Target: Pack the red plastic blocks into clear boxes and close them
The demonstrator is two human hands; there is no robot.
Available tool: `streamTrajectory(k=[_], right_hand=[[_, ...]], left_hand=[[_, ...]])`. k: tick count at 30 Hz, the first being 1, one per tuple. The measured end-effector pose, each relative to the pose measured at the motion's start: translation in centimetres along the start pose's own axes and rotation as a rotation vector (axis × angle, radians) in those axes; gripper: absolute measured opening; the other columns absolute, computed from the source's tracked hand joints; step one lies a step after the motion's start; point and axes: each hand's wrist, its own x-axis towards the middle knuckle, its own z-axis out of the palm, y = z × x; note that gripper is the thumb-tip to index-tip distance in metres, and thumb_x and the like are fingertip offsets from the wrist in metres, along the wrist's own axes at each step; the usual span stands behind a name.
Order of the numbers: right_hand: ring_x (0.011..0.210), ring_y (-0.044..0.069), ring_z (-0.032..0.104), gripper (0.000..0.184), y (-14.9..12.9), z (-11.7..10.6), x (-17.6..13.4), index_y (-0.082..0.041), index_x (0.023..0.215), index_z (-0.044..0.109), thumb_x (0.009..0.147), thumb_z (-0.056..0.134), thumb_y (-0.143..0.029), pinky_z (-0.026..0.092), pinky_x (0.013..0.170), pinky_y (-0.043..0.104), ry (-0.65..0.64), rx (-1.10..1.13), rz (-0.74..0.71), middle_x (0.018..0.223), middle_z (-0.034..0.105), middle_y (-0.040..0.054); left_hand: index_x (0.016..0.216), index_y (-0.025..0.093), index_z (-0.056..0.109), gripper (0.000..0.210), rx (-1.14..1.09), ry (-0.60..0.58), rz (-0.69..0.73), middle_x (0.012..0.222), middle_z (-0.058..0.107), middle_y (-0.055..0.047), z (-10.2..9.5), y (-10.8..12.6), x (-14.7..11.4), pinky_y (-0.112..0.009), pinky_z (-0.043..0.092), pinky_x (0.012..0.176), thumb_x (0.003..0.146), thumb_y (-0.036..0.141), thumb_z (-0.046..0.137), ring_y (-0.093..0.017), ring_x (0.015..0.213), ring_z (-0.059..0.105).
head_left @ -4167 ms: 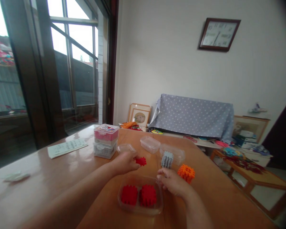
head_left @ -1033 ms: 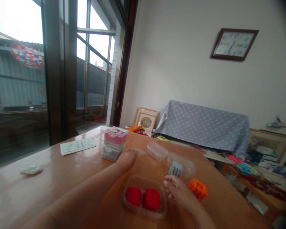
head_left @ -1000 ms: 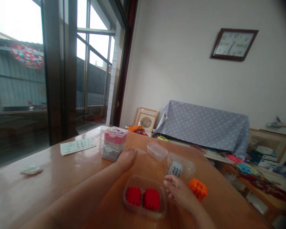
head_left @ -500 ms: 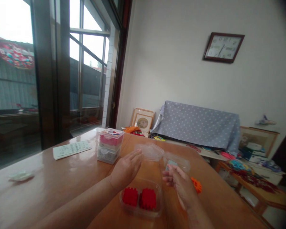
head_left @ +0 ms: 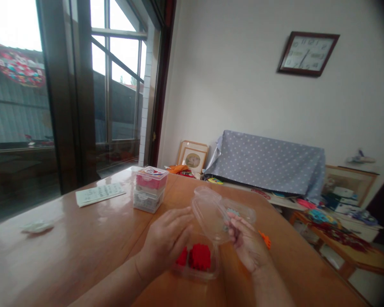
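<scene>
Fingers of the right hand pinch the right edge of a transparent lid, which stands tilted off the bench, above the far side of a transparent container. Taking that container as the centre of the dial, with twelve o'clock toward the wall, the lid sits between twelve and one and the right hand between two and three. At ten o'clock the left hand reaches in, its fingers extended and lying close together, holding nothing visible; the fingertips come right up to the lid's left rim, though whether they touch it I cannot tell. Inside the container lie two groups of toothed red pieces, side by side, the left one partly covered by the left hand. Beyond the lid, just past twelve, is another transparent tub. Between one and two o'clock rests a transparent tray, with a grey-blue piece mostly hidden by the lid and right hand. An orange toothed piece peeks out behind that hand. Toward eleven stand two stacked boxes, pink contents over grey; at ten lies a written paper, and near nine a crumpled wrapper.
</scene>
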Motion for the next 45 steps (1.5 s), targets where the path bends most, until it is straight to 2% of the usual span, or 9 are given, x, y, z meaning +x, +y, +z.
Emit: streamTrajectory(k=[3,6,9,16,22,28,35,38,45], right_hand=[[0.056,0.013,0.054,0.043,0.2,-0.6,0.4,-0.023,0.110,0.070,0.072,0.078,-0.038,0.038,0.050,0.026,-0.011,-0.052,0.036,0.090,0.074,0.0041],[0.054,0.010,0.049,0.040,0.8,-0.2,0.5,-0.021,0.105,0.071,0.071,0.080,-0.039,0.032,0.049,0.023,-0.087,-0.070,0.095,0.088,0.074,0.0037],[0.052,0.008,0.044,0.034,1.5,0.4,0.5,-0.020,0.095,0.069,0.071,0.082,-0.040,0.028,0.049,0.021,-0.132,-0.089,0.133,0.081,0.074,0.0019],[0.053,0.010,0.048,0.041,1.7,1.4,0.0,-0.018,0.092,0.070,0.068,0.079,-0.050,0.032,0.051,0.023,-0.140,-0.263,0.088,0.081,0.075,0.0044],[0.057,0.012,0.049,0.040,2.6,1.9,0.3,-0.019,0.093,0.073,0.069,0.079,-0.051,0.032,0.054,0.024,-0.109,-0.341,0.105,0.075,0.070,0.0015],[0.074,0.017,0.059,0.038,3.8,1.7,1.0,-0.020,0.092,0.076,0.068,0.080,-0.050,0.043,0.070,0.028,-0.110,-0.374,0.073,0.079,0.071,0.0014],[0.089,0.021,0.063,0.042,4.4,1.6,1.3,-0.019,0.094,0.077,0.070,0.079,-0.053,0.044,0.085,0.031,-0.123,-0.437,0.034,0.089,0.074,0.0027],[0.096,0.022,0.064,0.042,4.6,1.7,1.3,-0.019,0.097,0.077,0.071,0.078,-0.052,0.044,0.091,0.032,-0.153,-0.436,0.040,0.095,0.076,0.0036],[0.099,0.025,0.070,0.045,4.8,2.0,1.1,-0.019,0.100,0.076,0.069,0.081,-0.051,0.048,0.094,0.035,-0.177,-0.365,0.062,0.097,0.078,0.0062]], left_hand=[[0.110,0.020,0.068,0.026,-0.089,0.121,-0.349,0.113,0.071,-0.008,-0.6,-2.3,-0.1,-0.033,0.053,0.093,0.098,0.034,0.050,-0.021,0.106,0.065],[0.097,0.019,0.068,0.035,-0.187,0.058,-0.611,0.091,0.071,-0.004,-0.4,-4.7,-0.4,-0.028,0.051,0.077,0.097,0.046,0.047,-0.019,0.086,0.064],[0.086,0.017,0.066,0.045,-0.285,-0.054,-0.723,0.080,0.067,-0.003,0.1,-5.9,-0.7,-0.027,0.047,0.068,0.096,0.055,0.045,-0.018,0.075,0.061],[0.070,0.016,0.061,0.050,-0.350,-0.253,-0.767,0.066,0.058,0.000,1.3,-5.7,-1.2,-0.025,0.037,0.059,0.091,0.060,0.048,-0.014,0.063,0.053],[0.069,0.017,0.058,0.041,-0.256,-0.240,-0.803,0.064,0.052,0.002,1.9,-6.3,-1.8,-0.024,0.029,0.055,0.086,0.054,0.054,-0.013,0.062,0.047],[0.070,0.017,0.059,0.040,-0.194,-0.265,-0.860,0.064,0.052,0.002,2.1,-7.0,-2.3,-0.024,0.026,0.054,0.084,0.054,0.054,-0.013,0.062,0.046],[0.079,0.015,0.063,0.035,-0.353,-0.406,-0.954,0.063,0.053,0.002,2.0,-6.5,-2.6,-0.023,0.024,0.050,0.080,0.050,0.057,-0.012,0.056,0.044],[0.080,0.014,0.063,0.032,-0.412,-0.436,-0.974,0.061,0.053,0.003,1.8,-6.6,-2.5,-0.022,0.026,0.049,0.078,0.046,0.059,-0.011,0.053,0.044],[0.082,0.014,0.064,0.030,-0.480,-0.465,-0.993,0.060,0.054,0.003,1.7,-6.7,-2.4,-0.022,0.029,0.049,0.077,0.044,0.059,-0.010,0.052,0.045]])
